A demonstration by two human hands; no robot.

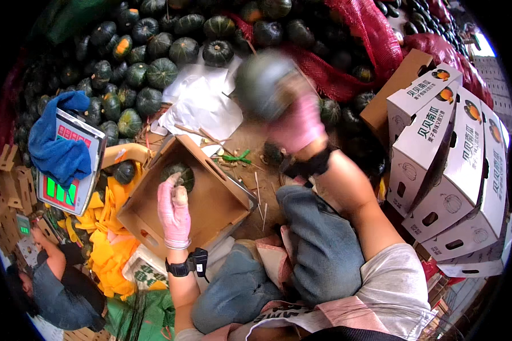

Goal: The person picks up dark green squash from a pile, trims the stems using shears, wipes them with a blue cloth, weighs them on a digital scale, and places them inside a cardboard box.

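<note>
"Squashes [162, 74], dark green, heap from ten to twelve o'clock. What lies opposite?"

"White cartons [461, 170], slanting in a row at three o'clock. Next in size is an open brown box [216, 193], between eight and nine."

"And the person's right arm [355, 196]?"

"Stretched from four o'clock up toward one, past the knees. The pink-gloved right hand [298, 116] ends it, smeared by motion."

"Holding something?"

"A dark squash [264, 85] at twelve o'clock. The fingers look closed against its near side at four o'clock; blur hides how each one bends."

"The left?"

"That forearm rises from seven o'clock. The left hand [174, 213], also in pink, stands upright over the box at eight, fingertips toward twelve."

"Its fingers?"

"Bent, the thumb close to them, in front of another squash [186, 175] inside the box at nine. Whether they touch or grip it, nobody could tell from here. Smallest is a black strap [179, 269] round that wrist."
</note>
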